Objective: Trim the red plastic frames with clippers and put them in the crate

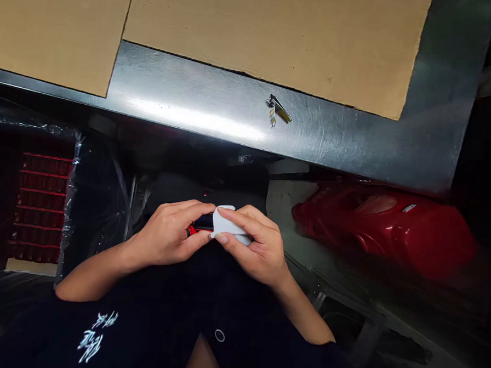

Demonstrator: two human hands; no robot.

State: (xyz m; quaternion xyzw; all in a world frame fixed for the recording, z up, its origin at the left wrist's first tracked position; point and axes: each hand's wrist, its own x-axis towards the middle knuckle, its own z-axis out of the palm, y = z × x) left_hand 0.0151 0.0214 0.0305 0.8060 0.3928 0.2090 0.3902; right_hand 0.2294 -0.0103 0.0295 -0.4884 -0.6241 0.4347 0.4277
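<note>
In front of my body, both hands work close together. My right hand [259,242] is closed, pinching a folded white cloth or paper wipe [229,225] between thumb and fingers. My left hand [177,230] is closed around a small dark object with red parts [192,230]; most of it is hidden by the fingers, so its kind is unclear. The white wipe meets the right end of this object, at my left fingertips. Beyond the hands, a metal nail clipper [280,109] lies unfolded on the steel table [184,101].
Cardboard sheets [269,37] cover much of the tabletop. Its front edge runs just beyond my hands. A glossy red moulded part [383,224] sits lower at the right. On the left stands a plastic-lined box [69,207] with rows of red items [42,201].
</note>
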